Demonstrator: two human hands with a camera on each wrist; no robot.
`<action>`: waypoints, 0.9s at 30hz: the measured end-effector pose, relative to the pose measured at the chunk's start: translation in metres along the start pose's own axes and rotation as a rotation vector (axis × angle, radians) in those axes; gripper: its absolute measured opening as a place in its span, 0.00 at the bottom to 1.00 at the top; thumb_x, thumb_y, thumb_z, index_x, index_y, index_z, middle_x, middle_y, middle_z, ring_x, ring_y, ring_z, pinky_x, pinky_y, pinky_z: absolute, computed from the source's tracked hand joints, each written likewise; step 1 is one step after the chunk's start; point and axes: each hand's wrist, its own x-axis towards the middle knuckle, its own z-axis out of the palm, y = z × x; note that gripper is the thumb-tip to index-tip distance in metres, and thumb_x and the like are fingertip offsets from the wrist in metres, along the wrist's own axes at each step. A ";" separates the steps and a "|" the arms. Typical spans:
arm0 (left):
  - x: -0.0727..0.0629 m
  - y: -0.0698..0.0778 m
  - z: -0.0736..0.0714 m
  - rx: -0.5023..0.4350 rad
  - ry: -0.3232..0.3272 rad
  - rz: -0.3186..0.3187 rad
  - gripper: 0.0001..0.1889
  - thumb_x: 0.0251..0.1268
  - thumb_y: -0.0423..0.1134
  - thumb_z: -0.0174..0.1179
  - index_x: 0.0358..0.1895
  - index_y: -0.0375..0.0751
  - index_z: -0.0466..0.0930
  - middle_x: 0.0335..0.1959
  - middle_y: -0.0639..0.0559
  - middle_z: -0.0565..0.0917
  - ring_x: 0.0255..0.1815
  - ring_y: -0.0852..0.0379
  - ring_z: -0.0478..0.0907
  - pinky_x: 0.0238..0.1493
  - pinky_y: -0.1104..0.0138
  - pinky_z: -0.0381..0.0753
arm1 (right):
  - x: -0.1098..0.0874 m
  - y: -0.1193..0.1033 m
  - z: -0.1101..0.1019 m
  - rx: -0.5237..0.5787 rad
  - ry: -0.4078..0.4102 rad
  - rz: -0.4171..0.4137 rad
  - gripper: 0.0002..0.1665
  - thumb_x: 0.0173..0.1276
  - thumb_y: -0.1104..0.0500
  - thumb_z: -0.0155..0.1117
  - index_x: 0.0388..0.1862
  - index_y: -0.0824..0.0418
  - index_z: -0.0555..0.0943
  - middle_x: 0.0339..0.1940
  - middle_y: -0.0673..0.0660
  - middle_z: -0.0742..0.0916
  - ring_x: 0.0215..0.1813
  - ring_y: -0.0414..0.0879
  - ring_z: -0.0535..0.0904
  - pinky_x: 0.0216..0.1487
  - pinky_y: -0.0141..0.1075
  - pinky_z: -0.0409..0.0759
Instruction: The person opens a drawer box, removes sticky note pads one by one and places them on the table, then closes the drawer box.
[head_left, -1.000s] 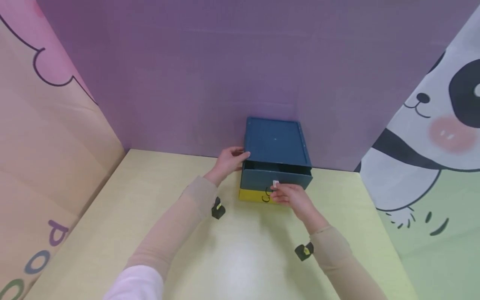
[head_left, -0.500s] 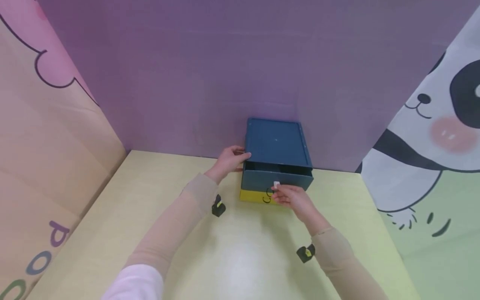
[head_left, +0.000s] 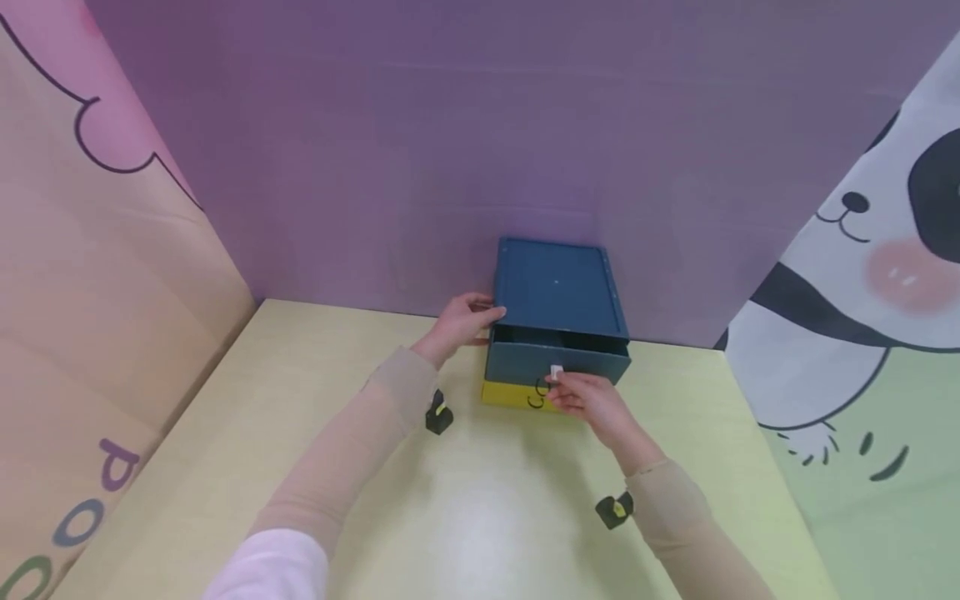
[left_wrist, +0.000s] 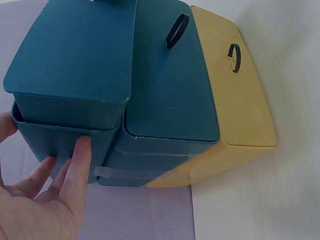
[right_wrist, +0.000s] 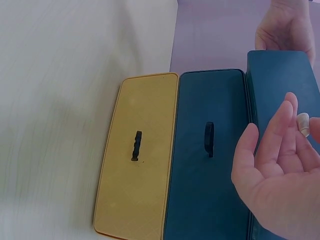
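Note:
A small drawer cabinet stands against the back wall, its blue top (head_left: pixel 558 287) facing up. The top blue drawer (head_left: pixel 516 362) is pulled partway out, leaving a dark gap behind its front. My right hand (head_left: pixel 596 406) pinches the white pull tab (right_wrist: pixel 303 124) on that drawer between thumb and finger. At the cabinet's left front corner, my left hand (head_left: pixel 459 325) rests its thumb on top and presses extended fingers (left_wrist: pixel 80 155) against the blue side. Below are a closed blue drawer (left_wrist: pixel 167 95) and a closed yellow drawer (left_wrist: pixel 237 105), each with a black loop handle.
The cabinet sits at the back of a pale yellow table (head_left: pixel 450 500). A purple wall (head_left: pixel 390 167) rises right behind it. Printed side panels flank the table, the right one with a panda (head_left: pixel 817 367). Dark devices (head_left: pixel 438 412) are at both wrists.

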 end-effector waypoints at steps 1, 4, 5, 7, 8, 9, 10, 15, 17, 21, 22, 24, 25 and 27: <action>0.000 0.000 0.000 0.002 0.002 0.000 0.26 0.66 0.44 0.59 0.64 0.40 0.67 0.63 0.42 0.72 0.61 0.44 0.72 0.57 0.51 0.78 | 0.000 0.000 0.000 0.002 0.000 0.000 0.29 0.75 0.53 0.50 0.60 0.77 0.70 0.32 0.49 0.85 0.34 0.36 0.80 0.49 0.29 0.82; 0.000 0.000 0.000 -0.005 0.007 0.003 0.26 0.66 0.44 0.59 0.64 0.39 0.68 0.63 0.42 0.72 0.61 0.44 0.72 0.58 0.50 0.77 | -0.001 0.000 0.000 0.008 0.003 -0.004 0.28 0.74 0.53 0.50 0.60 0.77 0.71 0.32 0.50 0.86 0.34 0.37 0.80 0.46 0.26 0.81; 0.000 0.000 0.000 -0.007 0.009 0.005 0.26 0.66 0.44 0.59 0.64 0.39 0.68 0.63 0.42 0.72 0.61 0.44 0.72 0.58 0.50 0.77 | -0.001 0.000 0.001 0.011 0.002 -0.005 0.28 0.74 0.53 0.50 0.59 0.77 0.71 0.32 0.50 0.86 0.34 0.37 0.79 0.46 0.26 0.81; 0.000 -0.001 0.000 -0.005 0.011 0.010 0.25 0.66 0.44 0.59 0.64 0.39 0.68 0.63 0.42 0.73 0.61 0.44 0.72 0.57 0.51 0.78 | -0.001 0.000 0.001 0.015 0.000 -0.005 0.28 0.74 0.54 0.50 0.59 0.77 0.71 0.32 0.50 0.86 0.34 0.36 0.79 0.47 0.27 0.82; 0.000 -0.001 0.000 -0.001 0.013 0.010 0.25 0.66 0.44 0.59 0.64 0.39 0.68 0.62 0.42 0.73 0.61 0.45 0.72 0.56 0.51 0.79 | -0.001 0.001 0.001 0.017 0.000 -0.005 0.27 0.74 0.54 0.50 0.59 0.77 0.71 0.32 0.50 0.86 0.34 0.36 0.79 0.47 0.28 0.82; 0.000 -0.001 0.000 0.005 0.015 0.012 0.25 0.66 0.44 0.59 0.64 0.40 0.68 0.62 0.42 0.73 0.60 0.45 0.73 0.55 0.52 0.80 | -0.002 0.001 0.001 0.019 -0.001 -0.003 0.27 0.74 0.54 0.50 0.59 0.77 0.71 0.31 0.49 0.86 0.34 0.36 0.79 0.48 0.29 0.82; 0.000 -0.002 0.000 0.011 0.016 0.013 0.25 0.66 0.44 0.59 0.64 0.40 0.68 0.62 0.43 0.74 0.60 0.45 0.73 0.54 0.53 0.80 | -0.002 0.002 0.001 0.022 -0.001 -0.002 0.27 0.74 0.55 0.50 0.59 0.77 0.71 0.31 0.49 0.86 0.33 0.36 0.79 0.48 0.29 0.82; 0.000 -0.003 0.001 0.029 0.020 0.014 0.26 0.66 0.46 0.59 0.64 0.40 0.68 0.62 0.43 0.74 0.60 0.45 0.73 0.53 0.55 0.81 | -0.004 0.003 0.002 0.024 0.000 0.000 0.28 0.74 0.54 0.51 0.60 0.77 0.71 0.31 0.49 0.86 0.34 0.36 0.80 0.49 0.30 0.82; 0.000 -0.003 0.001 0.024 0.020 0.012 0.26 0.66 0.46 0.59 0.64 0.40 0.68 0.62 0.43 0.73 0.60 0.45 0.73 0.53 0.54 0.81 | -0.005 0.004 0.002 0.018 0.002 0.000 0.28 0.74 0.53 0.51 0.59 0.77 0.71 0.32 0.50 0.86 0.34 0.37 0.80 0.49 0.30 0.82; 0.000 -0.004 0.002 0.008 0.019 0.006 0.26 0.66 0.46 0.59 0.64 0.40 0.68 0.62 0.44 0.73 0.61 0.46 0.73 0.54 0.54 0.81 | -0.006 0.005 0.002 -0.007 0.007 -0.001 0.28 0.74 0.53 0.51 0.59 0.76 0.72 0.33 0.51 0.86 0.35 0.38 0.80 0.51 0.32 0.81; -0.001 -0.004 0.002 0.005 0.019 0.008 0.26 0.66 0.46 0.59 0.64 0.40 0.68 0.62 0.44 0.73 0.61 0.46 0.73 0.54 0.54 0.81 | -0.006 0.005 0.003 -0.013 0.011 0.000 0.27 0.74 0.52 0.51 0.58 0.75 0.73 0.33 0.51 0.86 0.35 0.38 0.79 0.52 0.33 0.81; -0.002 -0.004 0.001 0.004 0.016 0.014 0.26 0.66 0.46 0.59 0.64 0.40 0.68 0.62 0.44 0.73 0.61 0.46 0.72 0.55 0.54 0.80 | -0.007 0.005 0.004 -0.026 0.019 -0.003 0.27 0.74 0.52 0.51 0.58 0.75 0.73 0.34 0.52 0.86 0.35 0.38 0.79 0.51 0.32 0.81; -0.002 -0.004 0.001 0.003 0.015 0.019 0.26 0.66 0.46 0.59 0.64 0.40 0.68 0.62 0.44 0.73 0.61 0.46 0.72 0.55 0.54 0.80 | -0.007 0.004 0.004 -0.032 0.023 -0.006 0.27 0.74 0.52 0.51 0.58 0.75 0.74 0.35 0.53 0.86 0.35 0.38 0.79 0.51 0.31 0.81; -0.003 -0.004 -0.001 0.001 0.017 0.025 0.26 0.66 0.46 0.59 0.64 0.40 0.68 0.62 0.44 0.73 0.61 0.46 0.72 0.55 0.54 0.80 | -0.007 0.004 0.006 -0.034 0.027 -0.012 0.26 0.74 0.53 0.51 0.57 0.75 0.74 0.36 0.54 0.86 0.35 0.38 0.79 0.50 0.30 0.81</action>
